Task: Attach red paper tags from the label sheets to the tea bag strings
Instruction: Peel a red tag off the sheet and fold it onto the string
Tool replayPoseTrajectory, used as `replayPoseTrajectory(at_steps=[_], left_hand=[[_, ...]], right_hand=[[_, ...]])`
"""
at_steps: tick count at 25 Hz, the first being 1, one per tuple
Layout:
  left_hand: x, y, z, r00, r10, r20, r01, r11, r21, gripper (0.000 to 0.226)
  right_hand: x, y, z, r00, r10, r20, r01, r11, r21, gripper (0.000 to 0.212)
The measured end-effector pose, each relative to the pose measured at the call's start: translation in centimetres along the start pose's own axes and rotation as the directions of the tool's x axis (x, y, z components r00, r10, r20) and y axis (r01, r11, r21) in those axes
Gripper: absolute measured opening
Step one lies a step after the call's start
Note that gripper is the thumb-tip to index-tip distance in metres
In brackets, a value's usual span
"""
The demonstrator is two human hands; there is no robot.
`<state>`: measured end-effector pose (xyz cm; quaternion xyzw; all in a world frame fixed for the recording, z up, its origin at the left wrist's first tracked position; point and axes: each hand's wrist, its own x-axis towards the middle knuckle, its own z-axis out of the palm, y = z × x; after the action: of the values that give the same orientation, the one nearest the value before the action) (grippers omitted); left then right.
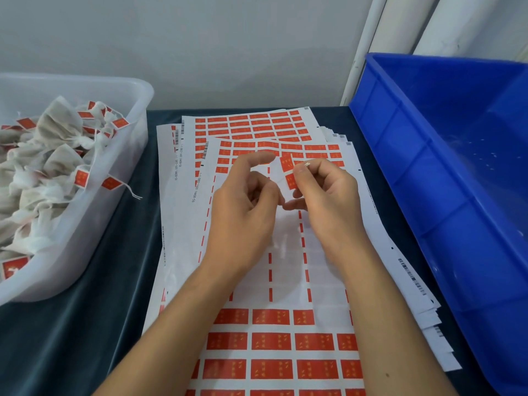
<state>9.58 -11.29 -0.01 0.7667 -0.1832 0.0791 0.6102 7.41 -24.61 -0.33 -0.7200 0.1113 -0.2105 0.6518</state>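
**Hands work a red tag above the label sheets, bins on either side**

Nearest the camera lie the label sheets (274, 350), a fanned stack on the dark table cloth (85, 324). Rows of red tags fill the near end of the top sheet; its middle strip is peeled bare, with only red dashes left.

Above that bare strip, both hands meet. The right hand (328, 195) pinches a red tag (287, 171) between thumb and fingertips, the tag lifted off the sheet and standing on edge. The left hand (245, 204) has its lower fingers curled and its forefinger stretched toward the tag; whether it grips a string cannot be told.

To the left, a clear plastic tub (125, 155) holds a heap of white tea bags (43, 167), many with red tags on their strings; one string trails over the rim. To the right stands a blue crate (428, 172), its visible inside bare.
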Motion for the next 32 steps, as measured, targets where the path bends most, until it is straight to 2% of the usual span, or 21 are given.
replayPoseTrajectory(at_steps=[4,8,15,32], left_hand=[[-0.18,0.09,-0.04,0.991,0.136,0.013,-0.136,0.989,0.059,0.022],[-0.2,-0.2,0.16,0.981,0.193,0.001,-0.191,0.97,0.15,0.019],[0.14,-0.66,0.02,0.968,0.247,-0.036,-0.227,0.93,0.289,0.024],[0.09,-0.82,0.11,0.956,0.283,-0.08,-0.232,0.893,0.387,0.017]], right_hand=[[0.04,-0.03,-0.03,1.0,-0.01,-0.002,0.01,1.0,-0.024,0.014],[-0.02,0.03,0.03,0.999,-0.032,0.017,0.032,0.998,-0.047,0.016],[0.02,0.25,0.02,0.996,-0.074,0.049,0.081,0.987,-0.142,0.014],[-0.21,-0.22,0.09,0.993,-0.114,0.044,0.116,0.992,-0.045,0.016]])
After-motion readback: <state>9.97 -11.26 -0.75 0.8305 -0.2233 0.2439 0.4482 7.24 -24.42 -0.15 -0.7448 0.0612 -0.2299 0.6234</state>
